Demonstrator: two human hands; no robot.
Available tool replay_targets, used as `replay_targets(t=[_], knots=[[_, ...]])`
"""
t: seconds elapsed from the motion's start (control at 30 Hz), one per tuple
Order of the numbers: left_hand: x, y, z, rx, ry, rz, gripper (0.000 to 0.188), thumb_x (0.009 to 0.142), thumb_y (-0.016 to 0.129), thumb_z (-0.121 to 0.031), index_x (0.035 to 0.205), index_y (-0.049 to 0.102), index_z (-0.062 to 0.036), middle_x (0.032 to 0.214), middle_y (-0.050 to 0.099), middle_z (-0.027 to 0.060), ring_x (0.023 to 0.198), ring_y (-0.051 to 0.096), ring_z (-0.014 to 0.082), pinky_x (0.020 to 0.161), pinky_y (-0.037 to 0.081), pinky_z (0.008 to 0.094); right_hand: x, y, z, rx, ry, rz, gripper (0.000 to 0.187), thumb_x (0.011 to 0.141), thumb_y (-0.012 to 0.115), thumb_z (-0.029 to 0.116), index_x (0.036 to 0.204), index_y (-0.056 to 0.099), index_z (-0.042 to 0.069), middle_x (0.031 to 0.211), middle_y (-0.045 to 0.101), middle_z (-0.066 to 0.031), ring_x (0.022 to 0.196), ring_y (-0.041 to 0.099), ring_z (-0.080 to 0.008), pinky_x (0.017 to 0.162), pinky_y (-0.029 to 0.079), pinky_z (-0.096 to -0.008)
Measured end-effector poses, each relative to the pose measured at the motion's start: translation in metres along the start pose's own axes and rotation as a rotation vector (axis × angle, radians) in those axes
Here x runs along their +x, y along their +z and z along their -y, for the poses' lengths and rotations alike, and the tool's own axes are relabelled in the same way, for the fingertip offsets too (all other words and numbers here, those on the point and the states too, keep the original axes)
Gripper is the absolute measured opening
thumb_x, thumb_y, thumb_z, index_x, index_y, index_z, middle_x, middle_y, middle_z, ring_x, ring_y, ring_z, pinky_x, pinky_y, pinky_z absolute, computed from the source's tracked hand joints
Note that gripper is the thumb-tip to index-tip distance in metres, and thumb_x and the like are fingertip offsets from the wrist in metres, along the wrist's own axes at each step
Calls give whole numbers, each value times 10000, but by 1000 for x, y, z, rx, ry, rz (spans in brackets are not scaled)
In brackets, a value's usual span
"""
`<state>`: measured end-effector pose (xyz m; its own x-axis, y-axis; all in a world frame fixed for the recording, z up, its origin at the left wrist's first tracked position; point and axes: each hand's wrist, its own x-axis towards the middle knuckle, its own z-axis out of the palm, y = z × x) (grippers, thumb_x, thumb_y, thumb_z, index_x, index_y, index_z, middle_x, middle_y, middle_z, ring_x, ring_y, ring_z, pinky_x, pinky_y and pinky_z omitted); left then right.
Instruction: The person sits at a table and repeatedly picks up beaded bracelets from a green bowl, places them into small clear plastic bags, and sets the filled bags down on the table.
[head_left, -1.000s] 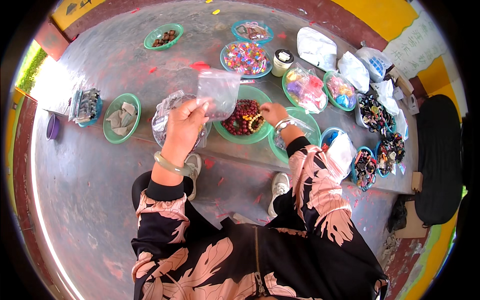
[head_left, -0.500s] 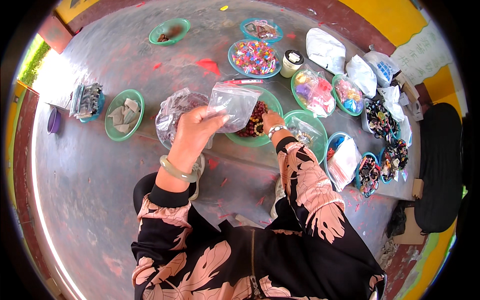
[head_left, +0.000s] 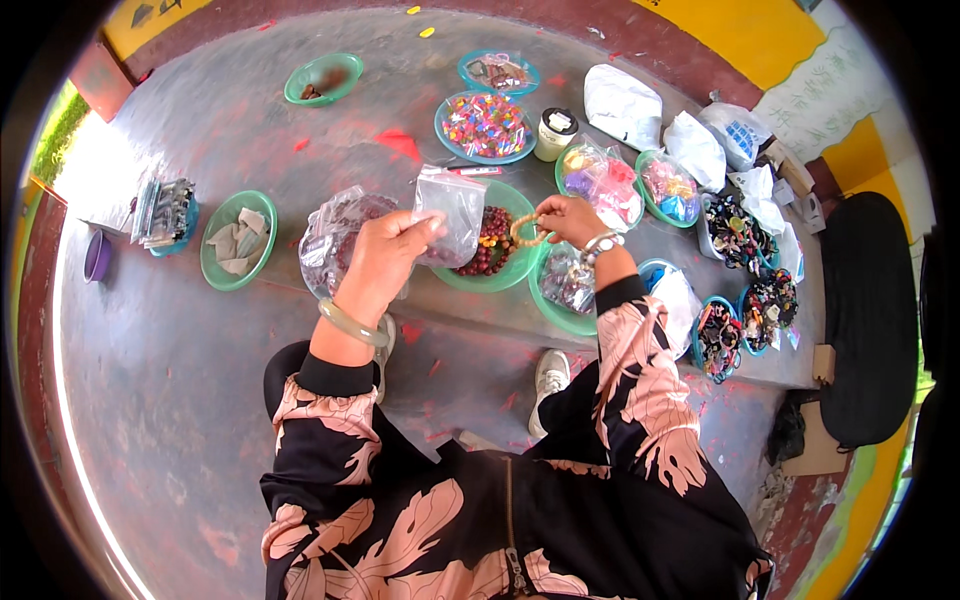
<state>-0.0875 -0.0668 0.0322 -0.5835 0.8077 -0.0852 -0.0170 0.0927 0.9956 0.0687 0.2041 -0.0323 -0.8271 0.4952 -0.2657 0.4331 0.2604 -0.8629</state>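
Note:
My left hand [head_left: 388,250] pinches a clear zip-lock bag [head_left: 450,215] near its left edge, and the bag hangs over the left part of a green basin [head_left: 520,270]. Dark red and yellowish beaded bracelets [head_left: 490,243] lie in that basin. Above its right rim, my right hand [head_left: 572,220] is closed on a tan beaded bracelet [head_left: 524,231], which hangs as a loop from the fingertips. To the left of the basin, under my left hand, sits a clear plastic bag [head_left: 335,225] with dark items inside. Another green basin [head_left: 562,318], holding small packaged items, stands below my right wrist.
Farther off are a blue basin of colourful wrapped pieces [head_left: 487,125], a lidded cup [head_left: 556,134] and white sacks [head_left: 622,105]. Several baskets of dark accessories [head_left: 718,340] stand to the right. A green basin of pale pouches [head_left: 240,240] is at the left. A step edge runs before my feet.
My right hand has come up out of the green basin and moved right, with the tan beaded bracelet now in its fingers. My left hand still holds the bag. The view has shifted slightly.

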Motion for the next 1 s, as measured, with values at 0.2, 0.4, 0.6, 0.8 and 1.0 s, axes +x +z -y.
replay_targets(t=[0.2,0.4,0.6,0.8,1.0], knots=[[-2,8,7,66,85,158,271,874,565,-152,1094,611,0,928,657,50,823,561,66,726,445,219,-64,-18,66,334,-311,-103,159,874,550,78,1015,572,9,899,621,-50,798,621,-132,632,506,-232],[-4,25,1,231,102,284,222,863,577,-129,1013,639,22,787,614,-19,742,500,31,678,419,195,-94,-25,95,511,-460,-135,164,874,550,45,1032,564,2,928,616,-56,832,618,-138,657,504,-238],[-5,40,-11,241,85,264,189,849,584,-108,973,654,16,670,522,-66,653,443,25,585,392,214,-101,-24,103,521,-492,-71,163,869,564,67,1019,574,3,898,620,-56,823,622,-145,652,499,-242],[-2,51,-9,171,166,294,187,849,579,-103,981,654,6,661,515,-62,655,430,22,580,391,218,-102,-26,104,539,-503,-104,158,873,560,60,1019,570,0,900,618,-54,829,625,-143,657,504,-242],[0,52,-3,197,166,280,183,853,571,-105,971,653,9,650,485,-68,644,414,21,566,378,214,-104,-26,105,531,-510,-90,152,879,549,58,1017,568,-2,898,618,-53,836,624,-139,662,504,-242]])
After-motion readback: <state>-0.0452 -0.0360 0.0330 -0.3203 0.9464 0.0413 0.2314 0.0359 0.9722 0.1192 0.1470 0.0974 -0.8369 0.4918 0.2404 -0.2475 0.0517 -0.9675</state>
